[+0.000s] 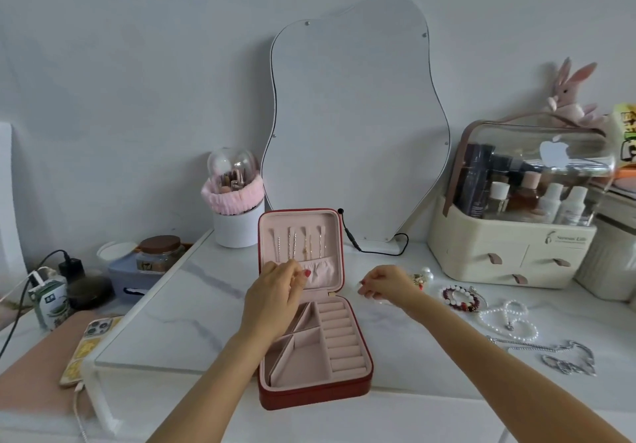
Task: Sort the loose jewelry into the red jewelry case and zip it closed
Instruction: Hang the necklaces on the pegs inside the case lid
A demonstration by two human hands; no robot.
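The red jewelry case [311, 396] lies open on the marble table, its pink lid [332, 225] upright with several thin chains [299, 244] hanging inside. My left hand [275, 291] is at the lid's lower left, fingers pinched near the gathered pocket [321, 272]; what it holds is too small to tell. My right hand [389, 286] hovers just right of the case, fingers curled over something small and pale. Loose pieces lie to the right: pearl earrings [421, 275], a red and white bead bracelet [463, 298], a pearl necklace [511, 318], a silver chain [564, 356].
A wavy mirror [358, 115] leans on the wall behind the case, its black cable [378, 249] trailing on the table. A cream cosmetics organizer [509, 243] stands at right, a brush holder [237, 201] at left. A phone [89, 346] lies at the left edge.
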